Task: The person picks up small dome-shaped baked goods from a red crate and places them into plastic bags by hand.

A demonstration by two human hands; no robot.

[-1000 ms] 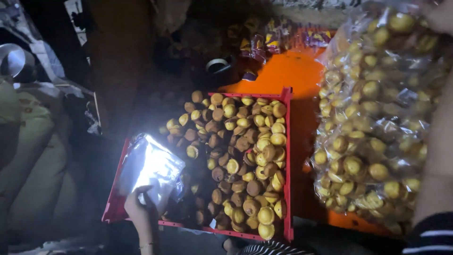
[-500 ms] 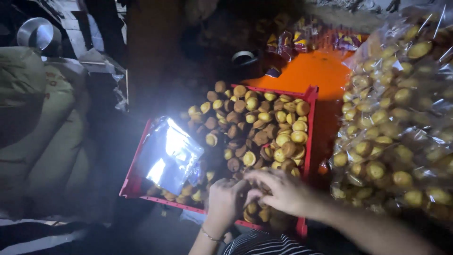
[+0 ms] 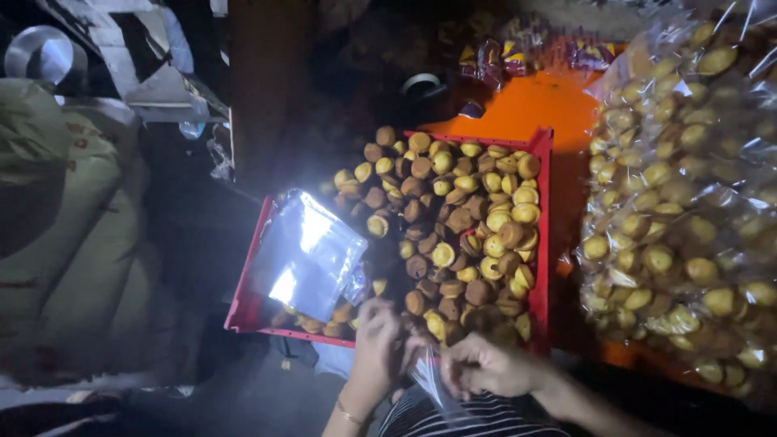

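While both hands meet low in the view, the left hand and the right hand pinch the same small clear plastic bag between their fingertips, each hand closed on one side of its mouth. That bag is thin, see-through and crinkled, catching a pale glint of light, and it hangs down between the two hands towards a striped garment just beneath them; whether anything is inside it cannot be told. A thin bracelet sits on the left wrist. Just beyond the fingertips lies a red tray heaped with small round cakes, some golden yellow on top and others dark brown, piled loosely. Beyond the left hand and a little to its outer side, a stack of flat clear bags rests on the tray's corner, shining brightly. Past the right hand, to its outer side, stands a large pile of filled bags packed with the same cakes. Farther off, behind the tray, an orange surface shows, and well beyond the left hand sits a pale green sack.
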